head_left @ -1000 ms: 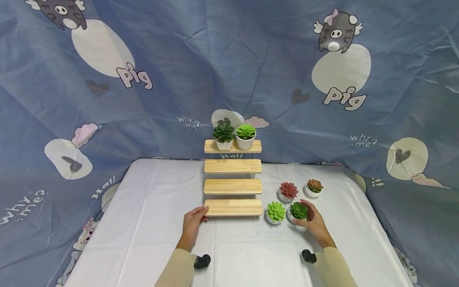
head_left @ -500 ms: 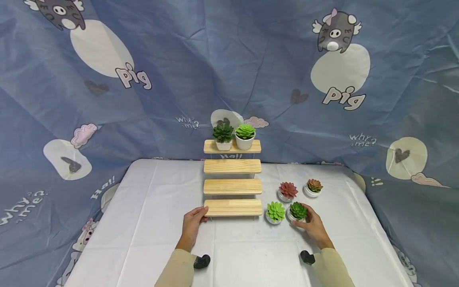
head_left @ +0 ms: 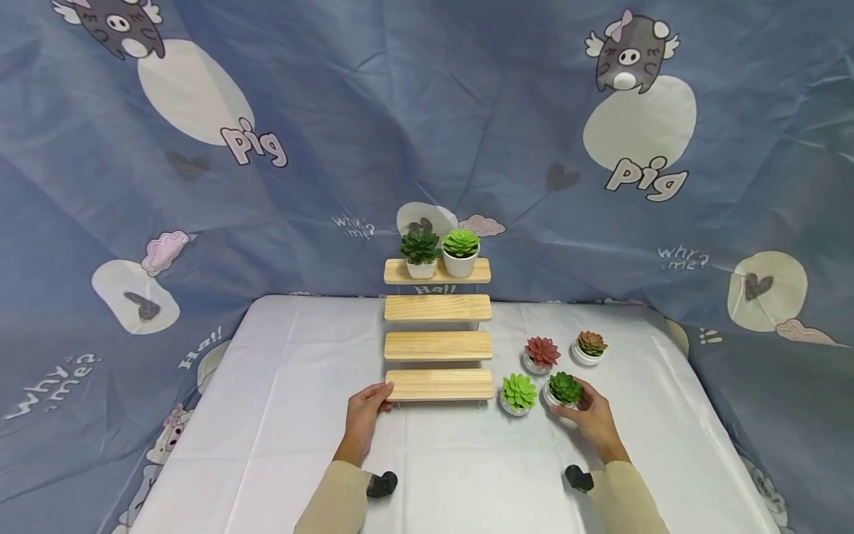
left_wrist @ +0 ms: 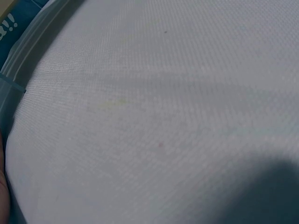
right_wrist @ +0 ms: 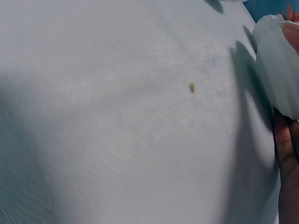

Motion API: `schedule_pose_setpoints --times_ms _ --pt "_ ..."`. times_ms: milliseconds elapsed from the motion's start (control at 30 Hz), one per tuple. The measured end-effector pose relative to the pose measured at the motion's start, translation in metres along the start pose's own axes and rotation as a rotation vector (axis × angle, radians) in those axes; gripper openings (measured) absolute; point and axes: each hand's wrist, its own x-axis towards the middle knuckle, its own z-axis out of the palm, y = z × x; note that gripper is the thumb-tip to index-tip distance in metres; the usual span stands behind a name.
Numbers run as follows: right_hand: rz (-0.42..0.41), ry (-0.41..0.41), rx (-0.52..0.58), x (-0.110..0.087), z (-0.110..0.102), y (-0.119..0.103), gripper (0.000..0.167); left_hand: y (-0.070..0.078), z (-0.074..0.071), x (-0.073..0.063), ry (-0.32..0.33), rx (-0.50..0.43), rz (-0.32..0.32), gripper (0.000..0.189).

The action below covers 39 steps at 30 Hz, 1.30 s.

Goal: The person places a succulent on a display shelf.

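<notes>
My left hand (head_left: 368, 412) grips the left end of the lowest board of a wooden tiered shelf (head_left: 437, 345), thumb on top. In the left wrist view only a sliver of that hand (left_wrist: 3, 198) shows. My right hand (head_left: 596, 420) holds a dark green potted succulent (head_left: 565, 387) by its white pot (right_wrist: 276, 65), right of the shelf. Fingers and thumb lie around the pot. Just left of it stands a light green potted succulent (head_left: 519, 392); behind are a red one (head_left: 543, 352) and an orange-brown one (head_left: 591, 343).
On the top board stand a dark green potted succulent (head_left: 420, 248) and a bright green one (head_left: 461, 246). A white cloth (head_left: 300, 356) covers the table. Blue printed fabric (head_left: 333, 96) hangs behind and beside it.
The dark green succulent in my right hand has shifted slightly right, away from the light green one. My left hand keeps its place on the board. The head view has shifted a little.
</notes>
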Motion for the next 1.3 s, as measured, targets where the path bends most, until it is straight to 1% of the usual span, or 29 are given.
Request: schedule_pose_setpoints --times_ms 133,367,600,800,967,1167,1300 --pt "0.021 0.011 0.004 0.001 -0.002 -0.005 0.081 -0.001 0.0 0.002 0.013 -0.003 -0.002 0.037" --pt "-0.03 0.061 0.032 -0.001 -0.008 -0.016 0.075 -0.001 0.003 0.001 0.017 0.002 -0.005 0.037" --pt "-0.025 0.079 0.043 -0.003 -0.009 -0.031 0.081 -0.003 0.003 0.001 0.01 0.018 -0.006 0.04" --pt "-0.054 0.076 0.104 0.004 -0.002 -0.048 0.082 -0.005 0.001 0.003 0.011 0.002 -0.004 0.041" --pt "-0.084 0.056 0.109 0.008 0.006 -0.064 0.085 -0.004 0.001 0.002 0.014 0.008 -0.001 0.042" --pt "-0.125 0.054 0.105 0.011 0.016 -0.078 0.078 -0.005 0.001 0.003 0.02 0.015 -0.005 0.042" --pt "-0.155 0.07 0.127 0.014 0.025 -0.089 0.076 -0.004 0.001 0.004 0.017 0.01 -0.013 0.042"
